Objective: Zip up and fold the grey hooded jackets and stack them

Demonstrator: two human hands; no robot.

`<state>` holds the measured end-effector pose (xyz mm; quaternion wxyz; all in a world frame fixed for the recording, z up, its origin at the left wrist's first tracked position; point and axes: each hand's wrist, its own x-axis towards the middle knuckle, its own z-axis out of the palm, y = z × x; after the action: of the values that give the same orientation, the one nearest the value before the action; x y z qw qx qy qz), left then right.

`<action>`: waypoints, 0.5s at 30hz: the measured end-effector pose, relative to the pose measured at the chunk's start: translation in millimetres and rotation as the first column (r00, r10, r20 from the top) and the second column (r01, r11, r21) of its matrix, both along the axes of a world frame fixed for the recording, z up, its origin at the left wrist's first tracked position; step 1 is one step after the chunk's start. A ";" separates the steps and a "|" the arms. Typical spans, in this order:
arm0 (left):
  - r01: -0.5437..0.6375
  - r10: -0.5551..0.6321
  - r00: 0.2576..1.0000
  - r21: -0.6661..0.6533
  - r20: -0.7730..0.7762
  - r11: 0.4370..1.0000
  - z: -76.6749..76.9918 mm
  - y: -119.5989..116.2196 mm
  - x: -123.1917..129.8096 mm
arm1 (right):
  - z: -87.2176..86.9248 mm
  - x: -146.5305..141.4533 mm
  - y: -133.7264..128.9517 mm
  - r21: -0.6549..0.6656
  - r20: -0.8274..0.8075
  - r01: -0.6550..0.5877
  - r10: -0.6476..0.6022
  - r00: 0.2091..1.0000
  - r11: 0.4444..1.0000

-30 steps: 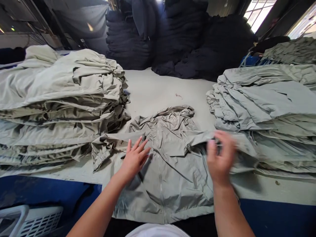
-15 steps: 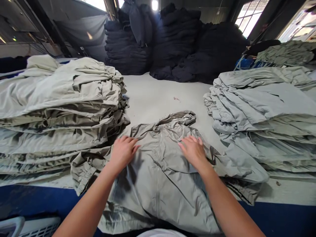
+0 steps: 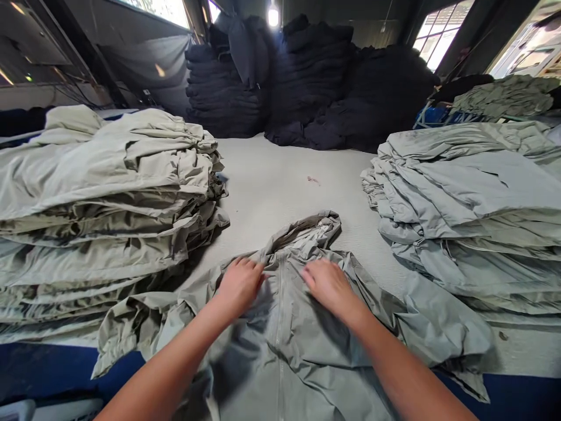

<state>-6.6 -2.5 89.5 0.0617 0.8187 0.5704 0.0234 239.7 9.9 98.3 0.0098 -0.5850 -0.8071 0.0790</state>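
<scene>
A grey-green nylon hooded jacket [image 3: 319, 345] lies spread on the table, front up, with its hood [image 3: 307, 231] bunched at the far end. A zip [image 3: 279, 316] runs down its middle. My left hand [image 3: 240, 286] sits left of the zip near the collar, fingers curled into the cloth. My right hand [image 3: 328, 286] is on the other side of the zip, also curled on the fabric. Both sleeves spread outward, and the lower jacket runs out of view below.
Tall folded stacks of similar jackets [image 3: 96, 193] stand left, with another stack [image 3: 464, 199] right. Beyond the pale table top [image 3: 280, 169] rise heaps of dark garments [image 3: 307, 88]. A blue table edge [image 3: 56, 368] runs along the near side.
My hands have moved closer together, up near the collar. The jacket has slid towards me, and its left sleeve now lies further out and nearer the table edge.
</scene>
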 end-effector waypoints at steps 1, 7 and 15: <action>0.046 -0.052 0.992 0.058 0.111 0.997 1.8 17.0 11.2 | 5.0 -7.7 15.9 0.066 -0.028 0.039 -0.037 0.999 0.997; -0.197 0.202 0.955 -0.044 0.218 0.979 -52.1 107.1 37.7 | -39.7 -33.3 94.9 0.073 -0.025 0.117 -0.115 0.993 0.990; -0.562 0.505 0.788 0.080 0.352 0.823 -89.7 117.7 6.7 | -102.4 -13.3 124.3 0.358 -0.242 0.136 -0.049 0.969 0.924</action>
<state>0.1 115.2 -0.2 0.0684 0.6108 0.7570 0.2217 226.4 134.2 -4.2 0.2169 -0.5972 -0.7722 -0.0092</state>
